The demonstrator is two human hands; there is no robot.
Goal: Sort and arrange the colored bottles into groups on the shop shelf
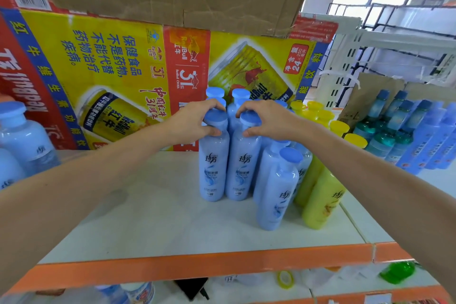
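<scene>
- Gripped blue bottles [213,168]: necks covered by the left hand [195,121] and right hand [266,118].
- Back blue bottles [215,92], beyond both hands: only caps show.
- Edge blue bottles [22,136], far left of the left hand: cut off by the frame.
- Lower-shelf items [285,279] below the hands (a green thing [397,271] among them): too blurred to identify.

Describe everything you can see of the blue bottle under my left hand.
The blue bottle is a tall, rounded, pale blue cylinder, plastic by its look, with a wide darker blue cap. Its front label shows dark characters, a blue swirl and small print low down. It stands upright on the white shelf, at the left of the blue group, close beside a matching bottle. The left hand grips its cap and neck.
</scene>
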